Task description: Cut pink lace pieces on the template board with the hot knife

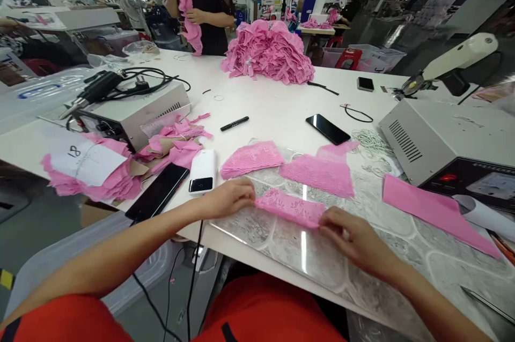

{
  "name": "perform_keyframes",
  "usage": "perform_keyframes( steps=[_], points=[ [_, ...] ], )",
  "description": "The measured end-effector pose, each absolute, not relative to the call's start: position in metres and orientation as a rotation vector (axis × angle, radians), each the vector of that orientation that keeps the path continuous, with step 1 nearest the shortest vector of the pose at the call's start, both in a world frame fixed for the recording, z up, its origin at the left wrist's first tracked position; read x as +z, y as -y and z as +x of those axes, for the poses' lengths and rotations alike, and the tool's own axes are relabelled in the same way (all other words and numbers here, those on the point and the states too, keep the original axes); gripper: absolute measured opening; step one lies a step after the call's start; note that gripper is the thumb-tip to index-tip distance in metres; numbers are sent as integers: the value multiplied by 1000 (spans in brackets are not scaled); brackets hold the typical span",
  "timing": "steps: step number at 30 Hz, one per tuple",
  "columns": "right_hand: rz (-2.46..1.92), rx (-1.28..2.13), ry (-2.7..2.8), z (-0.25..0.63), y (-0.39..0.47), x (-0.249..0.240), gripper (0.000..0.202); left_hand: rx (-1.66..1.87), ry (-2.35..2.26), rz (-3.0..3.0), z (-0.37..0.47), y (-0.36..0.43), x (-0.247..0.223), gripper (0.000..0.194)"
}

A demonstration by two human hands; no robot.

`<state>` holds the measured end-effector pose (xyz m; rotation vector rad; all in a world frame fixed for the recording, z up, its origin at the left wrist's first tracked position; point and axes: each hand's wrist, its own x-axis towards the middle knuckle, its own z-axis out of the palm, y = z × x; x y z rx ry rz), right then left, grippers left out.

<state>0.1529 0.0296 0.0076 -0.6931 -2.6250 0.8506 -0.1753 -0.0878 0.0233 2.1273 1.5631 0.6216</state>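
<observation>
A strip of pink lace fabric [292, 207] stretches between my two hands, just above the grey stone-patterned mat near the table's front edge. My left hand [237, 195] pinches its left end, thumb and fingers pressed together. The right end is gripped by my right hand [346, 229], its fingers closed on the lower corner. Beyond the strip lie two more pink lace pieces, a curved one [253, 160] to the left and a wider one [317, 173] to the right. A white power bank [203, 170] sits left of my left hand.
Two phones [328, 128] [157, 192], a black pen [235, 123] and grey electrical boxes [426, 138] stand around. Bundled pink fabric with paper [82, 157] lies left. A large pink pile [269, 52] is at the back, beside a person holding pink fabric [187, 9].
</observation>
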Motion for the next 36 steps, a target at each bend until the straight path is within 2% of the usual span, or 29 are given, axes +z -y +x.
perform_keyframes(
  steps=[4, 6, 10, 13, 16, 22, 30, 36],
  points=[
    [-838, 933, 2586, 117, -97, 36, 36, 691, -1764, 2030, -200, 41, 52, 12],
    [-861, 854, 2559, 86, -131, 55, 39, 729, -1872, 1991, -220, 21, 67, 13],
    [-700, 674, 2452, 26, -169, 82, 25, 831, -2085, 1991, -253, 9, 88, 14],
    [-629, 677, 2441, -2, -169, 71, 16, 796, -2131, 2055, -264, 24, 79, 15],
    [-588, 741, 2492, -12, -155, 39, 13, 649, -2081, 2138, -264, 44, 55, 16],
    [-715, 843, 2439, 32, -138, 4, 18, 444, -1951, 2304, -240, 54, 38, 23],
    [-913, 971, 2397, 118, -122, -1, 26, 298, -1618, 2417, -151, -25, 20, 11],
    [-957, 1025, 2370, 124, -124, -12, 32, 288, -1549, 2341, -137, -55, 17, 20]
  ],
)
